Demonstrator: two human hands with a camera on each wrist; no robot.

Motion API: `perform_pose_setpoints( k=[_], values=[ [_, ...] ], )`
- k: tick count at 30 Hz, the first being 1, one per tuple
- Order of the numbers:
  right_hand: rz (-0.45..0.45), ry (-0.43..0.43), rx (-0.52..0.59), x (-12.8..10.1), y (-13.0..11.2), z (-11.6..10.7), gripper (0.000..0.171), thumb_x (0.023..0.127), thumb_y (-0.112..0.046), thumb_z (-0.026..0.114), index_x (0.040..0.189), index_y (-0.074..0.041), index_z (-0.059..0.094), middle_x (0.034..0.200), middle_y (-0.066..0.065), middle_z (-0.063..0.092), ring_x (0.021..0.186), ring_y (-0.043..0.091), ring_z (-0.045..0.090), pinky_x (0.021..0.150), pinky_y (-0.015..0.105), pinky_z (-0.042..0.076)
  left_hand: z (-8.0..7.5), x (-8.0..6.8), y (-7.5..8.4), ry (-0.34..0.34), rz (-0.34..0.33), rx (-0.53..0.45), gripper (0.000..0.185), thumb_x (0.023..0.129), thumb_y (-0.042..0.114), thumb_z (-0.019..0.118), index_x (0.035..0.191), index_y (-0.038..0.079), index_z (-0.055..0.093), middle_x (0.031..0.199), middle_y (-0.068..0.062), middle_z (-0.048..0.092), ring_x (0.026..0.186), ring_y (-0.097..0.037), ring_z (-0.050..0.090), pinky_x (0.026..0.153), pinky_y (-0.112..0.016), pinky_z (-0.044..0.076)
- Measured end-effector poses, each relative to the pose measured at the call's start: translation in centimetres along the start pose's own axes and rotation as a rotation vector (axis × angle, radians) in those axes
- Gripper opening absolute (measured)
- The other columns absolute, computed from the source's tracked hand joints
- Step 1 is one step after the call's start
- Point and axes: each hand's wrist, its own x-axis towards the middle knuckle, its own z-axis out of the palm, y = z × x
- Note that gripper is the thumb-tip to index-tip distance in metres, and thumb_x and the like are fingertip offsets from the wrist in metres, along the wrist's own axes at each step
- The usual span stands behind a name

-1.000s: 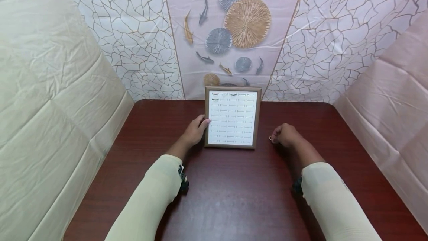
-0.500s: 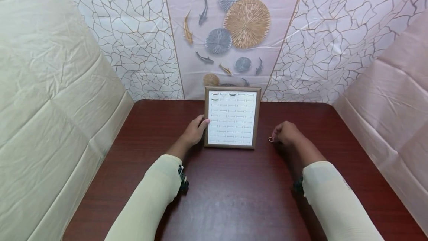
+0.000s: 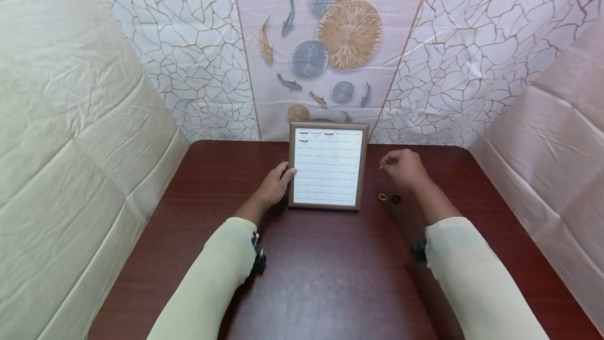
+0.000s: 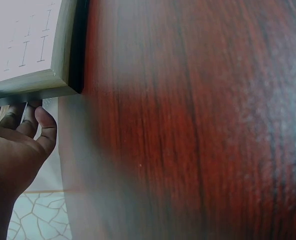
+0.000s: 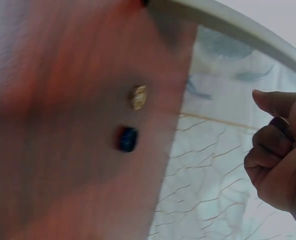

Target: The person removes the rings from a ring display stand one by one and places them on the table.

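Left hand point(image 3: 276, 185) rests against the left edge of the ring tray point(image 3: 328, 166), fingers fairly straight and touching the wooden frame; left wrist view shows the fingertips point(image 4: 35, 117) tucked at the frame's underside, thumb side out of sight. Ring tray is a wood-framed board with a white slotted insert, sitting at the far middle of the desk point(image 3: 330, 277), its back edge near the wall. A few dark rings point(image 3: 304, 133) sit in slots along the tray's top rows, near its far left corner; too small to tell more.

Right hand point(image 3: 401, 168) is raised above the desk, just right of the tray, fingers curled in toward the thumb. In the right wrist view the curled fingers point(image 5: 268, 150) are bunched; cannot tell whether anything is pinched between them.

Two loose rings lie on the desk between the tray's near right corner and the right forearm: a gold ring point(image 3: 383, 197) closer to the tray, and a dark ring point(image 3: 396, 199) just beside it on the right, apart from each other. Both are clear of the right hand. The right wrist view shows both, blurred.

Both arms wear pale yellow sleeves point(image 3: 212, 282), with a dark strap at each wrist. Desk is dark red-brown wood grain. Patterned wall behind, draped cloth on both sides.
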Motion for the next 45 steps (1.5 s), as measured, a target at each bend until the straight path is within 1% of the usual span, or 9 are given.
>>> perform_pose_setpoints(
  k=[5, 8, 11, 14, 17, 23, 31, 37, 45],
  values=[
    [-0.045, 0.146, 0.017, 0.6, -2.3, -0.8, 0.016, 0.105, -0.008, 0.067, 0.109, -0.001, 0.081, 0.102, 0.021, 0.081, 0.073, 0.023, 0.062, 0.066, 0.036, 0.048, 0.0, 0.0, 0.0, -0.004, -0.01, -0.005, 0.071, 0.117, 0.054, 0.043, 0.17, 0.006, 0.036, 0.171, -0.021, 0.044, 0.163, -0.039, 0.037, 0.134, -0.058, 0.031],
    [-0.063, 0.214, 0.033, 0.9, -3.7, -1.2, 0.016, 0.105, -0.01, 0.067, 0.107, -0.003, 0.081, 0.083, 0.015, 0.076, 0.065, 0.02, 0.056, 0.062, 0.035, 0.045, 0.0, 0.0, 0.0, -0.003, -0.007, -0.002, 0.071, 0.117, 0.054, 0.043, 0.17, 0.006, 0.036, 0.171, -0.022, 0.044, 0.163, -0.039, 0.037, 0.134, -0.058, 0.032],
    [-0.083, 0.258, 0.034, 1.2, -4.9, -1.4, 0.015, 0.104, -0.01, 0.067, 0.106, -0.005, 0.081, 0.062, 0.004, 0.06, 0.055, 0.017, 0.047, 0.057, 0.034, 0.04, 0.0, 0.0, 0.1, -0.003, -0.005, -0.002, 0.072, 0.117, 0.053, 0.043, 0.17, 0.006, 0.036, 0.171, -0.022, 0.044, 0.163, -0.039, 0.037, 0.134, -0.058, 0.031],
    [-0.105, 0.282, 0.035, 1.4, -5.7, -1.4, 0.016, 0.103, -0.009, 0.066, 0.105, -0.005, 0.082, 0.053, -0.004, 0.046, 0.049, 0.015, 0.039, 0.052, 0.032, 0.035, 0.0, 0.0, 0.0, -0.005, -0.011, 0.0, 0.072, 0.117, 0.054, 0.043, 0.17, 0.006, 0.035, 0.172, -0.021, 0.043, 0.163, -0.039, 0.037, 0.134, -0.058, 0.031],
    [-0.114, 0.305, 0.037, 1.6, -6.3, -1.3, 0.016, 0.103, -0.007, 0.066, 0.107, -0.005, 0.082, 0.052, -0.007, 0.042, 0.048, 0.014, 0.036, 0.051, 0.032, 0.033, 0.0, 0.0, 0.0, -0.007, -0.014, 0.004, 0.072, 0.117, 0.055, 0.042, 0.17, 0.007, 0.035, 0.173, -0.02, 0.043, 0.164, -0.038, 0.036, 0.134, -0.057, 0.03],
    [-0.12, 0.337, 0.058, 2.0, -7.4, -1.1, 0.014, 0.104, -0.009, 0.069, 0.107, -0.004, 0.082, 0.056, -0.005, 0.045, 0.05, 0.016, 0.039, 0.053, 0.033, 0.035, -0.1, 0.0, 0.0, -0.003, -0.004, 0.005, 0.071, 0.117, 0.054, 0.042, 0.169, 0.006, 0.037, 0.17, -0.021, 0.046, 0.162, -0.038, 0.039, 0.134, -0.057, 0.032],
    [-0.113, 0.319, 0.077, 2.1, -8.7, -0.6, 0.017, 0.106, -0.009, 0.067, 0.11, -0.003, 0.082, 0.063, 0.0, 0.049, 0.057, 0.02, 0.044, 0.06, 0.037, 0.04, 0.0, 0.0, -0.2, 0.001, 0.018, 0.003, 0.07, 0.117, 0.053, 0.042, 0.168, 0.006, 0.039, 0.169, -0.022, 0.048, 0.161, -0.039, 0.041, 0.133, -0.057, 0.033],
    [-0.141, 0.318, 0.078, 2.6, -9.5, 0.2, 0.017, 0.104, -0.007, 0.068, 0.11, -0.001, 0.082, 0.063, -0.001, 0.048, 0.068, 0.022, 0.048, 0.072, 0.036, 0.044, 0.1, -0.1, -0.3, 0.009, 0.017, -0.002, 0.068, 0.117, 0.052, 0.044, 0.167, 0.006, 0.041, 0.167, -0.021, 0.049, 0.16, -0.038, 0.043, 0.133, -0.057, 0.034],
    [-0.166, 0.303, 0.1, 3.2, -10.6, 1.0, 0.016, 0.102, -0.006, 0.072, 0.111, -0.002, 0.083, 0.058, -0.003, 0.044, 0.054, 0.015, 0.038, 0.055, 0.032, 0.035, 0.0, 0.0, -0.4, 0.003, 0.017, 0.012, 0.074, 0.117, 0.056, 0.042, 0.17, 0.004, 0.035, 0.171, -0.022, 0.044, 0.162, -0.039, 0.038, 0.133, -0.058, 0.032]
  ],
)
